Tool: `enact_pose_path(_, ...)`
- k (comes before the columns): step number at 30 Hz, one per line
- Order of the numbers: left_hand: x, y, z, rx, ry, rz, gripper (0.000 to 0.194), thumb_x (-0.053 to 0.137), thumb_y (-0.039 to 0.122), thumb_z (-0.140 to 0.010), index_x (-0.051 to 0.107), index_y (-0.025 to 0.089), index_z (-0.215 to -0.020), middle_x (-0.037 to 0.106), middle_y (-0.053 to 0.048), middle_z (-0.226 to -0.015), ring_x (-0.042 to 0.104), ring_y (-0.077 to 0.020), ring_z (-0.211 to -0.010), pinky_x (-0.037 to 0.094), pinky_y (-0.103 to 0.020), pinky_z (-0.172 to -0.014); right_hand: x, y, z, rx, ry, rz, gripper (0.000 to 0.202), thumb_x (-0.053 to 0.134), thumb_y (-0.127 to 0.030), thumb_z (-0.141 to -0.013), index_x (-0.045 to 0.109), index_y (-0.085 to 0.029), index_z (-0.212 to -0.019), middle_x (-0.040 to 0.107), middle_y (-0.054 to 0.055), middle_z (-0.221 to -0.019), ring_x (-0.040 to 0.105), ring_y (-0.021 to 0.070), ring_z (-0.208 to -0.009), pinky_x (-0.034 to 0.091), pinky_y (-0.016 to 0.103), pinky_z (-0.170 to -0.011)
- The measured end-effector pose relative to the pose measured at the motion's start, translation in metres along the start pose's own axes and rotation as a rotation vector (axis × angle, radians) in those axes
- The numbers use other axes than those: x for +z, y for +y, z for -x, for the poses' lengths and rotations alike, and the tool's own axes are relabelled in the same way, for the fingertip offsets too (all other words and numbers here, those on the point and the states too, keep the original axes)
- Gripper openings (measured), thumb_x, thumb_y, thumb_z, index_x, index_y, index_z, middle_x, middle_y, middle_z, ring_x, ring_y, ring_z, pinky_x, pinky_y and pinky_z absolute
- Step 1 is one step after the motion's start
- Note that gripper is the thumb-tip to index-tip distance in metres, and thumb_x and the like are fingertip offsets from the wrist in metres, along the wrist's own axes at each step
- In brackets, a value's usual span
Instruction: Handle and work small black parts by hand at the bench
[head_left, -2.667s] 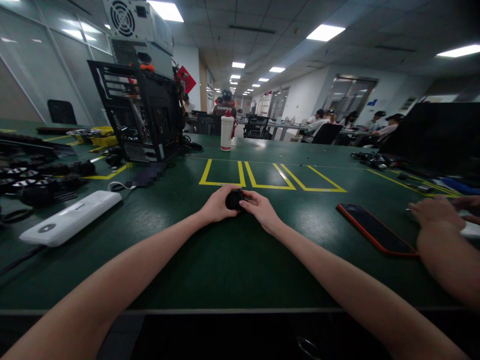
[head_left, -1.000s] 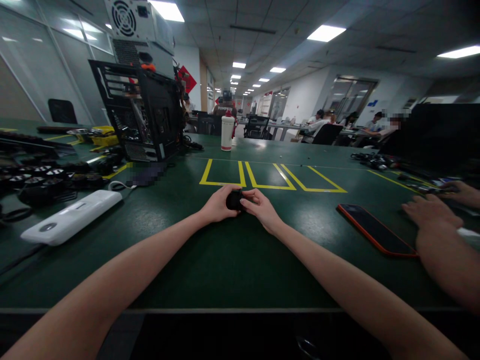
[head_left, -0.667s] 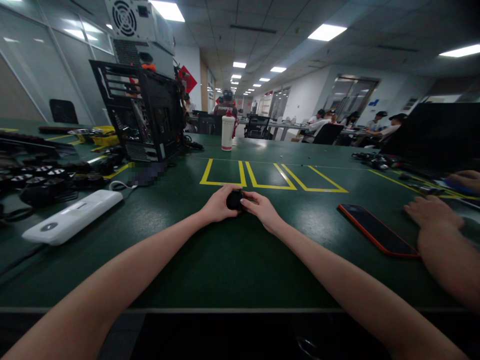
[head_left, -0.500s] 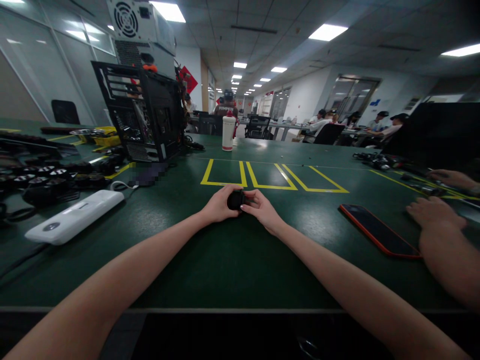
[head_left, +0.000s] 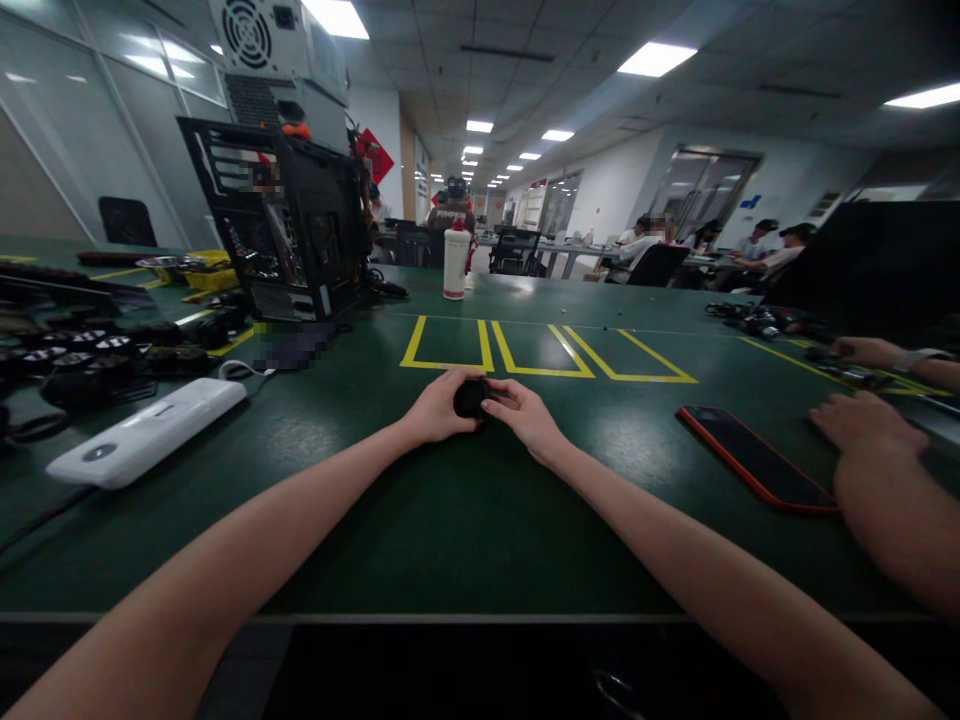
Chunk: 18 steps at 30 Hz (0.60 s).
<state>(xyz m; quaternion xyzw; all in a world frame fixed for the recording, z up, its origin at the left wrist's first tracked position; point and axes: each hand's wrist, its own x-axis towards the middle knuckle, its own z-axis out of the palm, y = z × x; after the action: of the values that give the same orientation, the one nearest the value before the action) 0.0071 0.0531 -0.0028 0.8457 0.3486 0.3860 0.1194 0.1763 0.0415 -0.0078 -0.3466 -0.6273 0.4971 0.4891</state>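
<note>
A small, dark, rounded object [head_left: 469,399] is held between my two hands just above the green table [head_left: 465,540]; its exact kind cannot be made out. My left hand [head_left: 439,408] wraps round its left side, with the thumb below and the fingers over the top. From the right, the fingertips of my right hand [head_left: 523,414] pinch its edge. Part of the object is covered by the fingers. Yellow tape outlines [head_left: 529,376] lie on the table just beyond both hands.
At left are a white power strip [head_left: 150,432], several dark round parts [head_left: 112,350] and an open computer case [head_left: 300,225]. A white bottle [head_left: 454,265] stands behind. Right of me lies an orange-edged phone [head_left: 754,460], beside another person's hands [head_left: 870,425].
My hands stay round the dark object with barely any shift. The other person's far hand at the right has moved a little to the left.
</note>
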Motion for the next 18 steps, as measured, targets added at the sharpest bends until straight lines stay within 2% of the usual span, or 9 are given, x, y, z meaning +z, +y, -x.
enact_pose_path(4,-0.0004,0.0009,-0.0001,0.0,-0.001,0.002,0.06,0.065,0.02,-0.059,0.04,0.02,-0.113,0.05,-0.006,-0.111,0.05,-0.0225,-0.104,0.042,-0.037,-0.088,0.0004,-0.0018,0.0036,-0.032,-0.018,-0.016,0.032,0.065,-0.018,-0.063,0.052,-0.021,-0.093,0.056,0.002,-0.102,0.054,0.0164,-0.1,0.041,0.035,-0.091)
enact_pose_path(11,-0.0007,0.0024,-0.0005,-0.024,-0.011,0.0,0.06,0.066,0.021,-0.059,0.041,0.02,-0.113,0.05,-0.007,-0.112,0.05,-0.0234,-0.103,0.043,-0.038,-0.085,0.0016,-0.0018,0.0007,-0.097,0.055,0.062,0.017,0.061,-0.026,-0.069,0.054,-0.02,-0.083,0.057,0.0,-0.089,0.056,0.0138,-0.088,0.043,0.034,-0.087)
enact_pose_path(14,-0.0001,0.0014,-0.0004,-0.01,-0.003,-0.001,0.06,0.066,0.02,-0.058,0.041,0.02,-0.113,0.05,-0.006,-0.112,0.05,-0.0226,-0.103,0.043,-0.036,-0.086,0.0009,0.0007,-0.0019,-0.08,0.06,0.068,0.024,0.061,-0.023,-0.069,0.054,-0.021,-0.092,0.057,0.002,-0.097,0.055,0.0146,-0.094,0.041,0.035,-0.09)
enact_pose_path(18,0.0002,0.0006,-0.0002,0.0,0.003,-0.004,0.059,0.066,0.019,-0.058,0.041,0.02,-0.112,0.05,-0.006,-0.111,0.05,-0.0222,-0.103,0.042,-0.037,-0.088,-0.0002,0.0019,-0.001,-0.029,0.003,0.035,0.029,0.061,-0.023,-0.069,0.054,-0.02,-0.097,0.058,0.003,-0.103,0.055,0.0161,-0.098,0.04,0.037,-0.092)
